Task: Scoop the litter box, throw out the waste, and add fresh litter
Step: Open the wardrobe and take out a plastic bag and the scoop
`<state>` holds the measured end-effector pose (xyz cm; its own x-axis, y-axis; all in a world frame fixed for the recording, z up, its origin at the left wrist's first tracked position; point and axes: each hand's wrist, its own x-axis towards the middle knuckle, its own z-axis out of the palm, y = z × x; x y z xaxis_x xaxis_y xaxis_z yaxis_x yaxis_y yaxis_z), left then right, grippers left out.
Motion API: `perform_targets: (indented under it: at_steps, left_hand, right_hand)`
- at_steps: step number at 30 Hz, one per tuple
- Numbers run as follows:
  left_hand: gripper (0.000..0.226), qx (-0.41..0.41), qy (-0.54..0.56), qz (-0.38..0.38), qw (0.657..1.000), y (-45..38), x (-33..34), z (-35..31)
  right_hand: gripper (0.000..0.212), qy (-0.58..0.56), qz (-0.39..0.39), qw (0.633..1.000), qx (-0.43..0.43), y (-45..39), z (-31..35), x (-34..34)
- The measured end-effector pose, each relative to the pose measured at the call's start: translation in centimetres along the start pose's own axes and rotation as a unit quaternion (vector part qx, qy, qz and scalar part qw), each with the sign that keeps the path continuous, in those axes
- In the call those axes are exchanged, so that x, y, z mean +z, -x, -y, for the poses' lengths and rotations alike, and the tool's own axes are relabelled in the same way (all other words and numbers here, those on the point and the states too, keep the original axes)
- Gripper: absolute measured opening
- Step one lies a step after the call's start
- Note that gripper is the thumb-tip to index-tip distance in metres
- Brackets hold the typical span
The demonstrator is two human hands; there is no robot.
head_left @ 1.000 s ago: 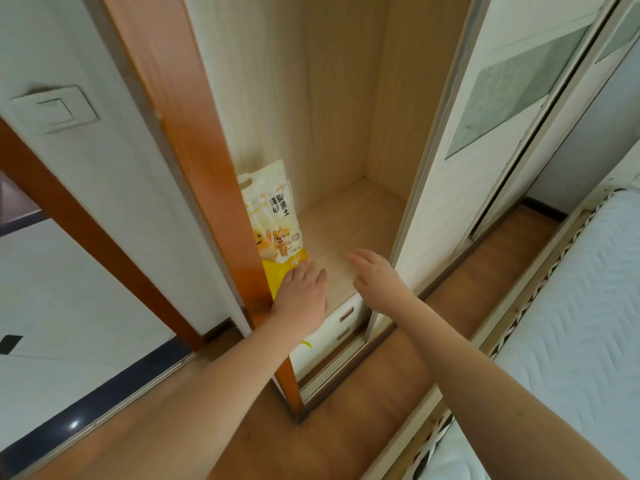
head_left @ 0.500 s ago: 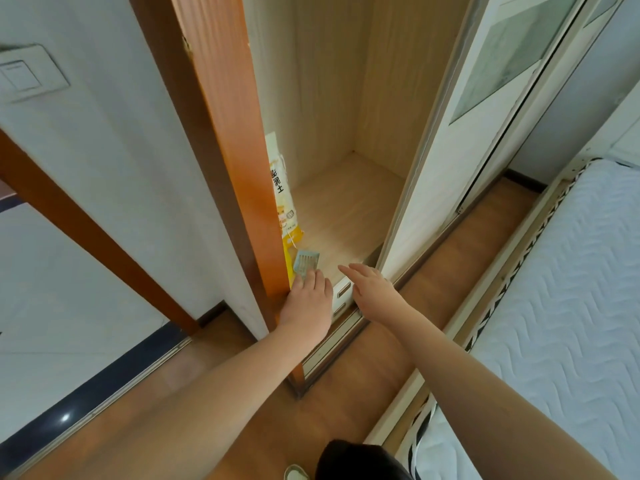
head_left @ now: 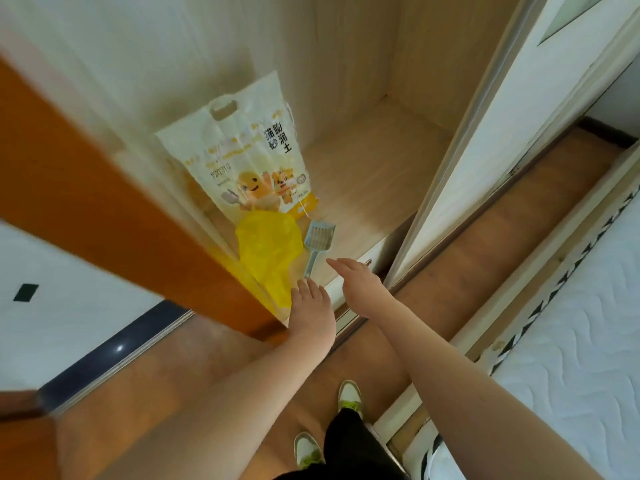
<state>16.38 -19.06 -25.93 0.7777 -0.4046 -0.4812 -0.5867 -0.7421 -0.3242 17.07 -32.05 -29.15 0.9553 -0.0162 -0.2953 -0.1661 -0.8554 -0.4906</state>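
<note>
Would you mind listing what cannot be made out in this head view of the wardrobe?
- Litter bag: small print blurred; lower left corner hidden by the orange door frame.
- Yellow plastic bag: contents not visible.
- Scoop: handle tip hidden by the left hand.
- Litter box: not in view.

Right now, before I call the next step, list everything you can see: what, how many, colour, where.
litter bag: 1, white and yellow with cartoon print, upright on the wardrobe shelf against the left wall
plastic bag: 1, yellow, crumpled on the shelf in front of the litter bag
scoop: 1, pale grey-blue, lying on the shelf right of the plastic bag, handle toward the person
wardrobe shelf: 1, light wood
sliding door: 1, white, right of the opening
mattress: 1, white, far right
shoes: 2, white and green, on the wooden floor
left hand: open, at the shelf edge
right hand: open, near the scoop handle
</note>
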Motion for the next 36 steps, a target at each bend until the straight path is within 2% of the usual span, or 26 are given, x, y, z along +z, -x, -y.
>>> perform_targets:
  at_steps: [3,7,10,15,18,20,22,25,28,30,32,36]
  left_hand:
    - [0.064,-0.055,0.093,0.022,0.994,-4.0,2.0,-0.8]
    - [0.07,-0.133,0.203,0.04,0.969,-8.4,5.8,-2.0]
    - [0.066,-0.171,0.261,0.003,0.95,-10.3,8.9,-3.3]
    - [0.061,-0.254,0.3,-0.129,0.91,-11.9,14.2,-4.8]
    - [0.063,-0.282,0.34,-0.102,0.891,-12.9,15.6,-5.0]
    - [0.065,-0.3,0.387,-0.095,0.866,-13.6,16.0,-4.9]
    - [0.068,-0.33,0.447,-0.089,0.827,-14.2,16.1,-4.8]
    - [0.068,-0.371,0.515,-0.061,0.771,-14.8,15.5,-4.8]
    - [0.071,-0.398,0.558,-0.077,0.724,-15.1,15.1,-4.7]
    - [0.071,-0.395,0.573,-0.09,0.712,-15.1,15.1,-4.7]
    - [0.07,-0.388,0.574,-0.096,0.714,-15.0,15.0,-4.6]
    - [0.064,-0.385,0.596,-0.076,0.701,-14.5,14.1,-4.7]
  right_hand:
    - [0.072,-0.014,0.028,1.0,0.0,-3.1,-1.9,2.4]
    - [0.07,-0.027,0.052,0.998,-0.005,-7.5,-4.6,6.6]
    - [0.068,-0.033,0.063,0.997,-0.003,-10.8,-6.3,9.4]
    - [0.064,-0.022,0.079,0.997,0.007,-15.0,-6.7,12.5]
    - [0.065,-0.02,0.097,0.995,0.011,-17.1,-5.9,14.2]
    - [0.067,-0.014,0.113,0.993,0.032,-18.2,-5.6,15.2]
    - [0.069,-0.012,0.118,0.991,0.061,-18.8,-5.3,15.7]
    - [0.064,-0.014,0.102,0.991,0.081,-19.3,-5.1,16.4]
    - [0.053,-0.03,0.089,0.991,0.094,-19.6,-4.8,16.8]
    - [0.049,-0.06,0.082,0.988,0.113,-19.4,-4.8,16.6]
    - [0.042,-0.095,0.063,0.987,0.117,-18.6,-5.3,16.3]
    - [0.029,-0.181,0.0,0.977,0.115,-16.3,-6.7,14.7]
